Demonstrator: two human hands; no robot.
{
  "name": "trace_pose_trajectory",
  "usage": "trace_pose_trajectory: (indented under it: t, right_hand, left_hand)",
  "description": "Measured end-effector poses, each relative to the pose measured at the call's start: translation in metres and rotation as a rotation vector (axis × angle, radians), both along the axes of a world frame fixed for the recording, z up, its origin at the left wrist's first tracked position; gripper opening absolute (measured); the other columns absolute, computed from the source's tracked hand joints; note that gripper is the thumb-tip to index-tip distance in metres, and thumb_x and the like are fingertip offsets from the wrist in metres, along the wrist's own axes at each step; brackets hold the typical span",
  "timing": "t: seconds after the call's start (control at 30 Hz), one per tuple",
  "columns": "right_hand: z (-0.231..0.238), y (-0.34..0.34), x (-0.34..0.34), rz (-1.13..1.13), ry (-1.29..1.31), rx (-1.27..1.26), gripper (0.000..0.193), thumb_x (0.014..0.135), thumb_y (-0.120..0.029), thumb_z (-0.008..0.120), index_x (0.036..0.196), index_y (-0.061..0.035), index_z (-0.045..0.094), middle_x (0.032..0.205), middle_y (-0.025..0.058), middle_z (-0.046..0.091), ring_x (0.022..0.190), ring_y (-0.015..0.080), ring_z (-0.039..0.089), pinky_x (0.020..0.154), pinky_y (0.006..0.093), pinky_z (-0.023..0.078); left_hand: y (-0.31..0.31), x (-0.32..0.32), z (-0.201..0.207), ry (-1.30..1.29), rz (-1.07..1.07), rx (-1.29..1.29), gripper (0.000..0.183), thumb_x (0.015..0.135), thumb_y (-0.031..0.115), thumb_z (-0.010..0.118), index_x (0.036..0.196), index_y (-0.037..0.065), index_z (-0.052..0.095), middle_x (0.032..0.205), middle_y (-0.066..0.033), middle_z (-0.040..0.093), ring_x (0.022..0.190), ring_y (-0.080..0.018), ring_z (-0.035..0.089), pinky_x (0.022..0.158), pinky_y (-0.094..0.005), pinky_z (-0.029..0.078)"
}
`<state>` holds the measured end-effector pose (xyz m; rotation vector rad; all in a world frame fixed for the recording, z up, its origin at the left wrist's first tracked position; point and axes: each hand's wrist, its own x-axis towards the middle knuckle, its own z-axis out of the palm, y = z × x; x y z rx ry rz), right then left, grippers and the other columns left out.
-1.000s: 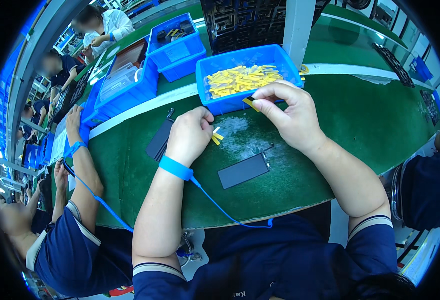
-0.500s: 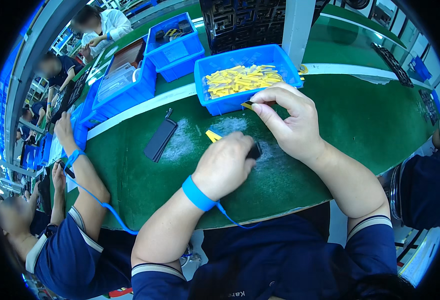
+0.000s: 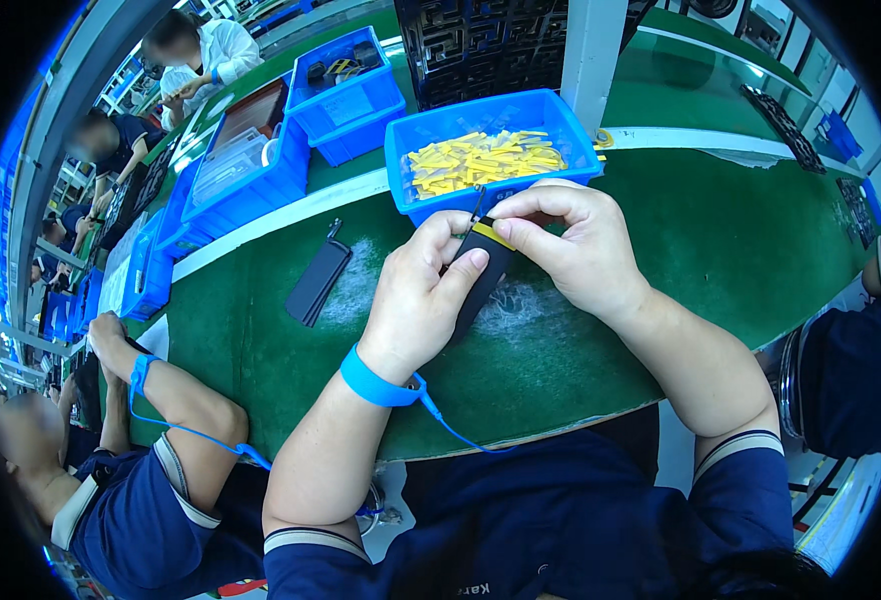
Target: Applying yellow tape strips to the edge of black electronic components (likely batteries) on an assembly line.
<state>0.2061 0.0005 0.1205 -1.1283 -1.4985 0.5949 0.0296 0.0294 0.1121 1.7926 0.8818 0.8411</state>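
Note:
My left hand (image 3: 413, 295) grips a flat black rectangular case (image 3: 477, 290) with a thin stub at its top end. Over that end my right hand (image 3: 586, 250) pinches a small yellow strip (image 3: 493, 235), which lies across the case. Both hands meet just in front of a blue bin (image 3: 429, 208) heaped with loose yellow strips (image 3: 486, 160). To the left of my hands, another black case (image 3: 319, 284), also with a stub, rests on the green table. Fingers cover parts of the held case.
White scuffs mark the green table (image 3: 581, 385). More blue bins (image 3: 346, 110) stand at the back left, and a grey post (image 3: 591, 65) rises behind the strip bin. A co-worker's arm (image 3: 186, 395) reaches over the table at left. A blue cord trails from my left wristband (image 3: 376, 385).
My left hand has risen from the table with the black case, up to my right hand. The yellow strip in my right hand now lies across the case's top end. The co-worker's arm has lowered.

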Motion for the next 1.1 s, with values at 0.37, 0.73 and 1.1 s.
trace_pose_trajectory:
  t: [0.37, 0.73, 1.1]
  right_hand:
    - [0.002, -0.002, -0.004, -0.037, -0.087, 0.052, 0.009, 0.078, -0.006, 0.066, 0.084, 0.0003, 0.069, 0.076, 0.0084, 0.065, 0.062, 0.0131, 0.061, 0.059, 0.0260, 0.049]
    - [0.003, 0.000, -0.002, -0.020, -0.206, -0.020, 0.010, 0.075, -0.007, 0.067, 0.080, 0.0000, 0.061, 0.074, 0.0082, 0.062, 0.063, 0.0166, 0.060, 0.058, 0.0287, 0.048]
    - [-0.002, 0.002, -0.001, -0.086, -0.379, 0.384, 0.011, 0.074, -0.005, 0.068, 0.082, -0.0014, 0.062, 0.078, 0.0106, 0.063, 0.071, 0.0251, 0.063, 0.063, 0.0336, 0.049]
  left_hand:
    - [-0.002, 0.001, -0.001, 0.002, 0.050, 0.084, 0.023, 0.086, 0.009, 0.060, 0.106, 0.000, 0.054, 0.069, -0.0098, 0.060, 0.062, -0.0122, 0.053, 0.060, -0.0280, 0.043]
    - [-0.006, 0.005, -0.005, -0.001, 0.121, 0.209, 0.023, 0.086, 0.009, 0.060, 0.107, -0.001, 0.054, 0.075, -0.0148, 0.065, 0.068, -0.0178, 0.062, 0.063, -0.0287, 0.047]
    - [-0.002, 0.006, -0.004, -0.194, 0.111, -0.007, 0.020, 0.088, 0.010, 0.059, 0.106, 0.000, 0.055, 0.081, -0.0120, 0.070, 0.072, -0.0135, 0.064, 0.066, -0.0275, 0.049]
